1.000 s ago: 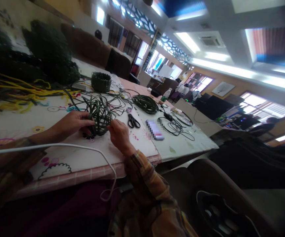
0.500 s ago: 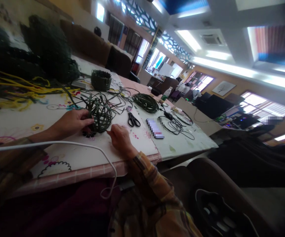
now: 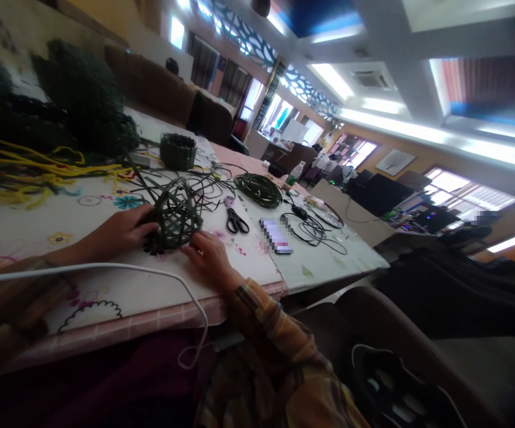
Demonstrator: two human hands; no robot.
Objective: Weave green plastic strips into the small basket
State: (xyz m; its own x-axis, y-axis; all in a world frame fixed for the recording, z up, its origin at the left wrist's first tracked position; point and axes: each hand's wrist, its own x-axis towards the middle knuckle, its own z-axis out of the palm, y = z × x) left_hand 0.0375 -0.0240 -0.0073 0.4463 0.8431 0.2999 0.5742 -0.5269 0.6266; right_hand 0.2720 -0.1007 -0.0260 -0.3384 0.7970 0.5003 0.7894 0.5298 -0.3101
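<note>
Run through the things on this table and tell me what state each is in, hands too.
Weave: open lattice, unfinished, strip ends loose
Left hand: holding the weave's left side
Right hand: at its lower right, grip unclear
Basket: upright
Coil: wound, lying flat
Scissors: lying down, blades seemingly closed
Phone: face up, screen lit
Bottle: standing

Phone (image 3: 275, 236): we see it on the table (image 3: 337, 268).
Bottle (image 3: 295, 173): beyond the phone.
Picture (image 3: 395, 161): on the wall (image 3: 384, 143).
</note>
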